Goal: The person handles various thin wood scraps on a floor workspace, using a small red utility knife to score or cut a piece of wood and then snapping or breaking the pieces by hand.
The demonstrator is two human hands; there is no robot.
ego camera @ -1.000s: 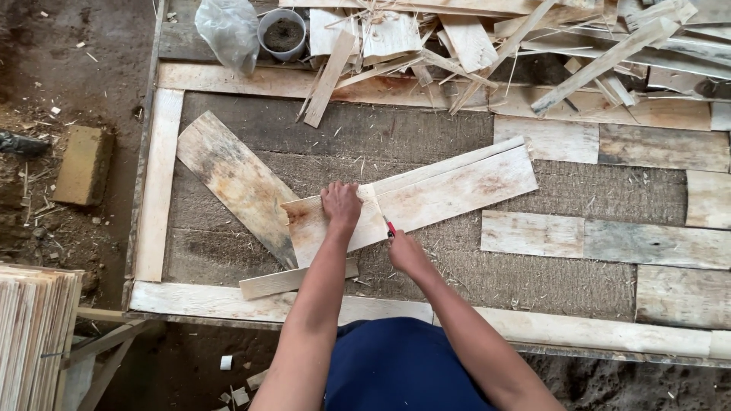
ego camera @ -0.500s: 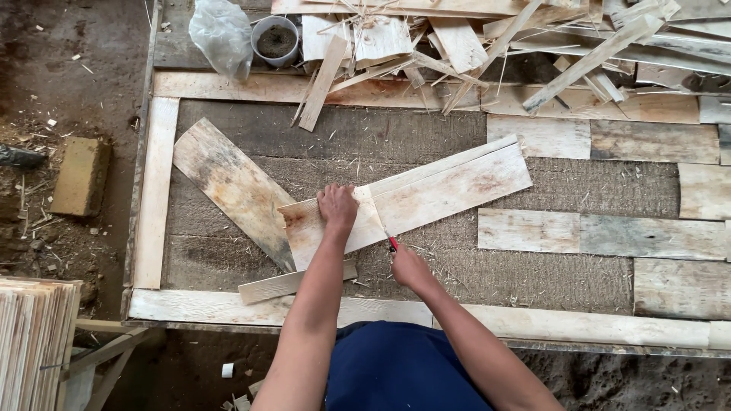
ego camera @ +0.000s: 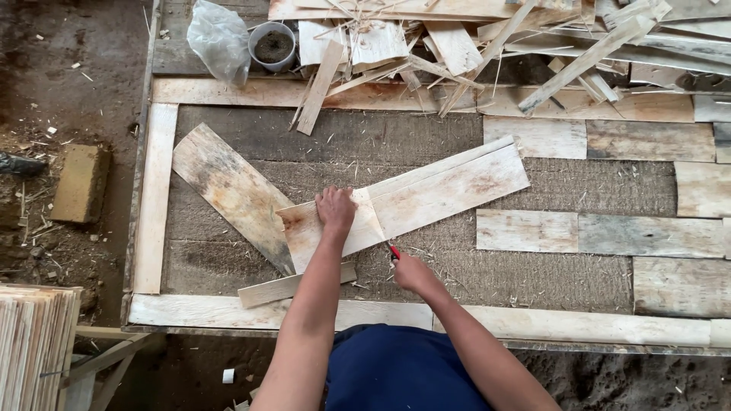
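The left hand (ego camera: 336, 211) presses flat on a long, pale, rust-stained wooden board (ego camera: 426, 198), while the right hand (ego camera: 411, 272) has its grip closed around a thin red-handled tool (ego camera: 393, 251) at the board's near edge. The board lies slanted across the coarse brown surface (ego camera: 533, 190), its left end overlapping a weathered grey plank (ego camera: 228, 190), its right end rising toward the far right.

Bare arms, dark blue garment

Both forearms are bare to the elbow, with no sleeves, gloves, watch or rings to be seen on the left hand (ego camera: 336, 210) or right hand (ego camera: 411, 272). A plain dark blue cloth garment (ego camera: 396, 369) covers the body below them, unmarked and smooth.
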